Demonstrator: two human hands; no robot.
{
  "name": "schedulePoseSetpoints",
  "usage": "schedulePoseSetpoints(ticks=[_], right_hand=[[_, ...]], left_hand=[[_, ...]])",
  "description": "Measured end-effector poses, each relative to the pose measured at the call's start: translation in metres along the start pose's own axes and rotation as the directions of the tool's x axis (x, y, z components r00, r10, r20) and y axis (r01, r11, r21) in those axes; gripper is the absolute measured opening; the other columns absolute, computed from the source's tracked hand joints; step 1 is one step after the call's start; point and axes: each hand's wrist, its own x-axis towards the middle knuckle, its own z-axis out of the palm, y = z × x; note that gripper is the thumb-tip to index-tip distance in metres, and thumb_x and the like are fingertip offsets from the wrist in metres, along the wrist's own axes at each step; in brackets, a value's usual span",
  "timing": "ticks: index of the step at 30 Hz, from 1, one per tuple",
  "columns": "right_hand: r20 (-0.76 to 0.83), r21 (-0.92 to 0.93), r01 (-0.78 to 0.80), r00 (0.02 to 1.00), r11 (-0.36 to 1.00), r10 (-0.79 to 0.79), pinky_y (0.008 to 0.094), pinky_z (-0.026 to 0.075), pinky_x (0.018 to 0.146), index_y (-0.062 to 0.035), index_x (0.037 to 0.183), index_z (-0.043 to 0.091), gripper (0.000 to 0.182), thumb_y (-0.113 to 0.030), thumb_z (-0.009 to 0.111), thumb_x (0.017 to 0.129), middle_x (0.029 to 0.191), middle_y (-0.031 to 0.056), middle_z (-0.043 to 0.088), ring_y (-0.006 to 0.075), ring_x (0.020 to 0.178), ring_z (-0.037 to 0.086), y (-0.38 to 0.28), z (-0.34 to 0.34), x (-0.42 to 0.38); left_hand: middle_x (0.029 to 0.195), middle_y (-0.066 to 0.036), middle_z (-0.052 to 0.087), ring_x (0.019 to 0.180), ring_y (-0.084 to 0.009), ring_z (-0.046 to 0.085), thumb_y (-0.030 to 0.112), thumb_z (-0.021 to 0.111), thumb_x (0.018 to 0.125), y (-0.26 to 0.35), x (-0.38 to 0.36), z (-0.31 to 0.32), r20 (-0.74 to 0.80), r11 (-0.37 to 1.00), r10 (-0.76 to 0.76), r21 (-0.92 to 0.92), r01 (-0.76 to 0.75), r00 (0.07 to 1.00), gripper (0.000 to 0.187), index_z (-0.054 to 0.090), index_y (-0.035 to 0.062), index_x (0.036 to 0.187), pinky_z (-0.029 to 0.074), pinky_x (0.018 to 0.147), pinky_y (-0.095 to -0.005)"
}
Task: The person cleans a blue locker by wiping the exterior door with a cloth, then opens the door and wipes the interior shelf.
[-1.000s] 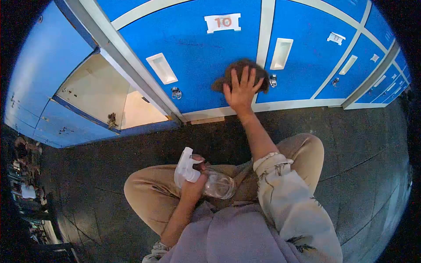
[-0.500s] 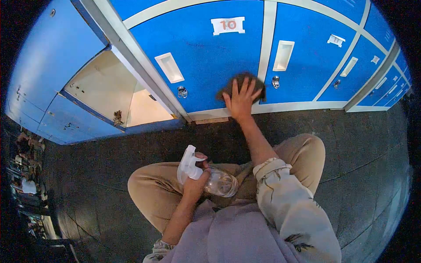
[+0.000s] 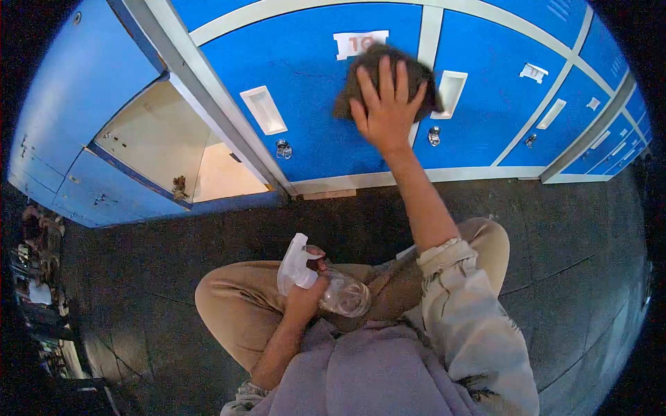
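Observation:
My right hand (image 3: 388, 114) lies with spread fingers over a dark brown cloth (image 3: 354, 83), pressing it against the blue locker door (image 3: 312, 111) with the white number label (image 3: 350, 46). The cloth overlaps part of the label and the frame strip to the right. In my lap, my left hand (image 3: 306, 292) is wrapped round a clear spray bottle (image 3: 347, 297) with a white trigger head (image 3: 296, 262). The bottle lies tilted, its base to the right.
A recessed white handle (image 3: 263, 111) and a metal lock (image 3: 284, 149) are on the same door. More blue lockers (image 3: 485, 90) run to the right. At left, a locker compartment (image 3: 225, 173) stands open beside worn blue panels. Dark flooring (image 3: 166, 277) surrounds my crossed legs.
My right hand has moved up the door with the cloth, from near its bottom edge to the number label. My left hand keeps the spray bottle in nearly the same place.

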Motion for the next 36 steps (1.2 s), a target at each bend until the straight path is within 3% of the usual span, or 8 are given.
schedulePoseSetpoints(ticks=[4,9,15,17,21,26,29,36], right_hand=[[0.294,-0.007,0.081,0.953,0.997,-0.075,0.0609,0.030,0.098,-0.0332,0.133,0.044,0.053,-0.045,0.055,0.083,0.144,-0.0009,0.035,0.0259,0.133,0.027,-0.016,0.013,-0.099],[0.557,0.267,0.131,0.787,0.955,-0.264,0.0329,0.047,0.093,-0.0337,0.137,0.040,0.053,-0.033,0.055,0.085,0.145,-0.0049,0.033,0.0216,0.132,0.032,-0.032,0.016,-0.176],[0.604,0.313,0.212,0.708,0.926,-0.366,0.0339,0.049,0.091,-0.0321,0.139,0.037,0.058,-0.027,0.055,0.085,0.146,-0.0054,0.032,0.0186,0.130,0.034,-0.041,0.012,-0.146],[0.562,0.375,0.058,0.779,0.925,-0.277,0.0371,0.050,0.091,-0.0328,0.139,0.036,0.058,-0.029,0.056,0.084,0.148,-0.0034,0.029,0.0211,0.132,0.031,-0.053,0.012,-0.101],[0.222,0.159,0.120,0.963,0.980,-0.154,0.0707,0.020,0.096,-0.0334,0.138,0.038,0.056,-0.043,0.053,0.085,0.149,0.0031,0.027,0.0291,0.135,0.027,-0.062,-0.006,0.030],[-0.011,0.102,0.248,0.969,0.963,-0.249,0.0616,0.010,0.106,-0.0126,0.141,0.035,0.063,-0.037,0.052,0.086,0.150,0.0171,0.019,0.0351,0.138,0.017,-0.055,-0.013,0.096],[0.068,0.149,0.177,0.980,0.973,-0.189,0.0580,0.025,0.102,-0.0345,0.138,0.038,0.060,-0.038,0.057,0.081,0.149,-0.0007,0.028,0.0240,0.136,0.025,-0.058,-0.005,0.065],[0.526,0.305,0.404,0.683,0.862,-0.507,0.0450,0.022,0.111,-0.0275,0.142,0.032,0.062,-0.023,0.053,0.084,0.150,-0.0021,0.024,0.0209,0.136,0.026,-0.058,0.030,-0.097]], left_hand=[[0.090,-0.002,0.052,0.086,-0.0114,0.052,-0.003,0.057,0.071,-0.006,-0.002,-0.002,-0.018,0.996,-0.089,-0.013,0.089,0.996,0.038,0.050,0.0065,0.106,0.042,0.078,-0.0264],[0.102,-0.004,0.057,0.095,-0.0144,0.055,0.003,0.064,0.074,-0.003,-0.003,-0.001,-0.084,0.999,0.021,0.033,-0.018,0.996,0.034,0.056,0.0065,0.106,0.046,0.080,-0.0277],[0.089,-0.002,0.053,0.079,-0.0107,0.053,-0.007,0.061,0.069,0.002,0.002,-0.002,-0.048,0.984,0.175,0.047,-0.173,0.983,0.036,0.052,0.0062,0.102,0.044,0.071,-0.0244],[0.089,-0.002,0.053,0.079,-0.0109,0.052,-0.007,0.061,0.069,-0.004,0.001,-0.001,-0.040,0.991,0.127,-0.041,-0.129,0.991,0.036,0.052,0.0063,0.101,0.044,0.071,-0.0246],[0.092,-0.002,0.052,0.082,-0.0108,0.051,-0.007,0.060,0.068,0.002,0.001,-0.002,-0.023,0.987,0.150,0.061,-0.149,0.988,0.037,0.052,0.0063,0.101,0.044,0.073,-0.0256],[0.095,-0.002,0.051,0.084,-0.0108,0.051,-0.006,0.059,0.067,0.000,0.001,0.002,-0.052,0.995,0.070,-0.064,-0.073,0.996,0.038,0.052,0.0065,0.102,0.043,0.075,-0.0259],[0.098,-0.005,0.057,0.090,-0.0154,0.055,-0.003,0.064,0.068,-0.006,0.004,0.002,-0.038,0.997,0.071,-0.021,-0.071,0.997,0.036,0.054,0.0031,0.103,0.044,0.082,-0.0279],[0.094,-0.006,0.059,0.090,-0.0174,0.058,-0.004,0.064,0.068,-0.003,0.001,0.000,-0.073,0.992,0.103,-0.071,-0.109,0.992,0.037,0.054,0.0009,0.103,0.047,0.081,-0.0281]])
